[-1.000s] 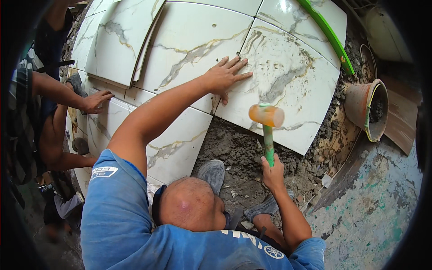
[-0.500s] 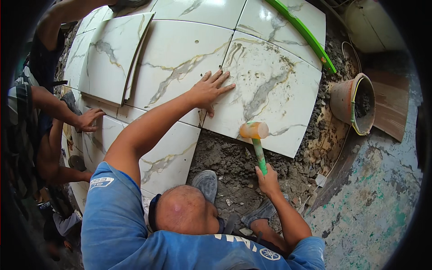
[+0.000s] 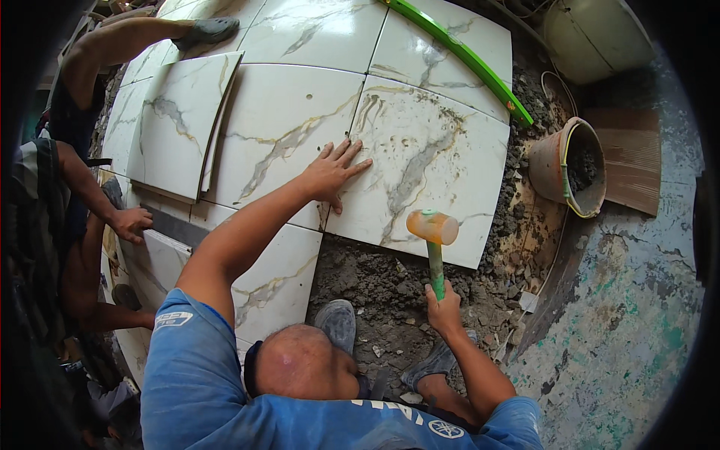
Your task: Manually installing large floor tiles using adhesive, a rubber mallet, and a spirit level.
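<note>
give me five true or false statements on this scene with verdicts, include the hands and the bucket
The right hand grips a mallet by its handle. True.
Both hands hold the mallet. False: the left hand lies spread on the white tiles.
A red bar lies on the tiles. False: the long bar is bright green.
The bucket holds dark grey material. True.
No other person is in view. False: a co-worker's leg shows at the upper left.
</note>
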The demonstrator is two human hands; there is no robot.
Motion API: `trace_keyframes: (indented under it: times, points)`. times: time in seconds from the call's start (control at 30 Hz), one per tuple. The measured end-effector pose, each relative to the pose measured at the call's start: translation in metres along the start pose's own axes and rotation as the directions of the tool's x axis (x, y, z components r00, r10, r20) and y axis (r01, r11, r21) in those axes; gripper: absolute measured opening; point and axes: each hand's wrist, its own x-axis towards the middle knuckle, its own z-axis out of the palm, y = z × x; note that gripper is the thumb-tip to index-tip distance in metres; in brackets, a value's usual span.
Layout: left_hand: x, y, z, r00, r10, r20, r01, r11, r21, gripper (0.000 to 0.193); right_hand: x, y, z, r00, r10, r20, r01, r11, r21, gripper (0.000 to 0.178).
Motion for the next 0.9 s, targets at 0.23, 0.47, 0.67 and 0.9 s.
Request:
trace_keyframes:
  times: [0.23,0.47,0.67,0.9]
  points:
    - [0.008,0.012,-0.013,0.999,-0.049,-0.019,0.05,0.998,0.047,0.121,-0.003,-0.01,-0.032,0.993,0.007,-0.119,-0.008,1.0,-0.008,0.042]
    - [0.137,0.012,-0.024,0.881,-0.224,-0.417,0.212,0.974,-0.075,0.081,0.044,-0.007,-0.062,0.851,-0.211,-0.481,0.215,0.975,-0.048,0.042]
    - [0.192,-0.008,-0.021,0.8,-0.314,-0.511,0.337,0.94,-0.051,0.094,0.041,0.022,-0.058,0.97,0.081,-0.229,-0.139,0.958,-0.252,0.044]
    - [0.196,-0.01,-0.015,0.764,-0.264,-0.588,0.332,0.943,0.008,0.095,0.053,0.051,-0.085,0.787,-0.12,-0.605,0.067,0.992,-0.111,0.037]
